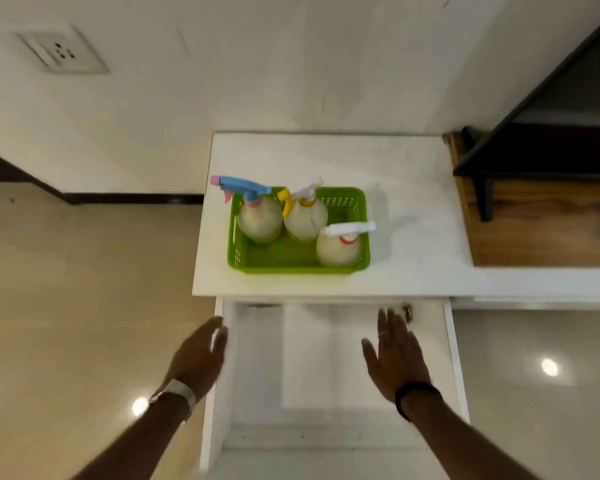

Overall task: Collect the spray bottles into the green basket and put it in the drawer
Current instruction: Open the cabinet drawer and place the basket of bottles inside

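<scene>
The green basket (278, 263) stands on the white counter (413, 216), near its front edge. Three pale spray bottles stand upright inside it: one with a blue and pink trigger (258, 220) at the left, one with a yellow and white trigger (305, 220) in the middle, one with a white head (338, 249) at the front right. Below the counter a white drawer (326, 358) is pulled out, with nothing inside. My left hand (198, 358) hovers at the drawer's left wall, fingers apart. My right hand (394, 351) is open over the drawer's right side. Neither touches the basket.
A dark-framed wooden shelf unit (541, 216) adjoins the counter on the right. A wall socket (63, 51) sits on the white wall at upper left. Glossy beige floor (66, 306) lies left and right of the drawer.
</scene>
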Demonstrator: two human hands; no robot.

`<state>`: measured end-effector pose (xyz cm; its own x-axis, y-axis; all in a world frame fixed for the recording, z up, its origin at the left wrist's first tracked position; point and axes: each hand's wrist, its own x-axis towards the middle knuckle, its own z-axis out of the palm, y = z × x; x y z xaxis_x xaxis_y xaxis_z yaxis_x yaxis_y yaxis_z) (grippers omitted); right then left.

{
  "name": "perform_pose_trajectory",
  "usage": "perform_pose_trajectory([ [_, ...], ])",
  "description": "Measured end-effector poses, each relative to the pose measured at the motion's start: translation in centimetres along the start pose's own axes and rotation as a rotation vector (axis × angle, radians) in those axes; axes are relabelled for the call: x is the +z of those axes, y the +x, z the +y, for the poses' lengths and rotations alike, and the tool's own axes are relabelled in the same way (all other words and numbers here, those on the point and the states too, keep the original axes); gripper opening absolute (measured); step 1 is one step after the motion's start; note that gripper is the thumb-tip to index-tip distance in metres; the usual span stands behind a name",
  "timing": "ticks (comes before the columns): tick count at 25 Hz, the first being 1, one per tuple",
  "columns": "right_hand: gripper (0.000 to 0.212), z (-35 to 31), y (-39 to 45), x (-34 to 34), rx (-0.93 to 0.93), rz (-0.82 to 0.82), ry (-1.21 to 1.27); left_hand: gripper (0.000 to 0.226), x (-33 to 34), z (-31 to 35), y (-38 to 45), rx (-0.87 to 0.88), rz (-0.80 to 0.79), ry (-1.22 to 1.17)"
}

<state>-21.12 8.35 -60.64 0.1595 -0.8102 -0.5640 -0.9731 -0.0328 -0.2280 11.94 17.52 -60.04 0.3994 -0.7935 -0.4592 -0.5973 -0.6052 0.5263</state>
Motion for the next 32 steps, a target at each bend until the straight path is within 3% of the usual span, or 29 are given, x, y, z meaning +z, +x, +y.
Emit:
perform_pose_trajectory([
  [2,0.065,-1.4,4.7,-4.8,0.020,0.145,0.176,0.035,-3.7,1.3,4.6,-0.056,0.267,-0.235],
  [3,0.061,-2.2,6.7,-6.8,0.040,0.205,0.300,0.037,-5.2,2.1,6.7,-0.098,0.309,-0.358],
  [6,0.049,-4.9,11.0,-11.1,0.158,0.252,0.725,0.045,-6.9,4.7,11.8,-0.203,0.097,-0.691],
  [10,0.033,-7.4,12.9,-11.5,0.293,0.120,1.152,0.033,-4.1,7.6,14.1,-0.303,-0.122,-0.768],
  [17,0.016,-7.7,12.3,-9.9,0.341,0.095,1.241,0.029,-2.6,7.7,13.1,-0.207,-0.088,-0.719],
  [27,0.027,-3.3,1.6,-4.5,0.285,0.055,1.162,0.029,-0.7,4.0,0.5,-0.178,-0.128,-0.732],
  [32,0.036,0.6,-5.5,0.1,0.295,0.060,1.150,0.031,2.5,0.0,-7.4,-0.156,-0.251,-0.696],
])
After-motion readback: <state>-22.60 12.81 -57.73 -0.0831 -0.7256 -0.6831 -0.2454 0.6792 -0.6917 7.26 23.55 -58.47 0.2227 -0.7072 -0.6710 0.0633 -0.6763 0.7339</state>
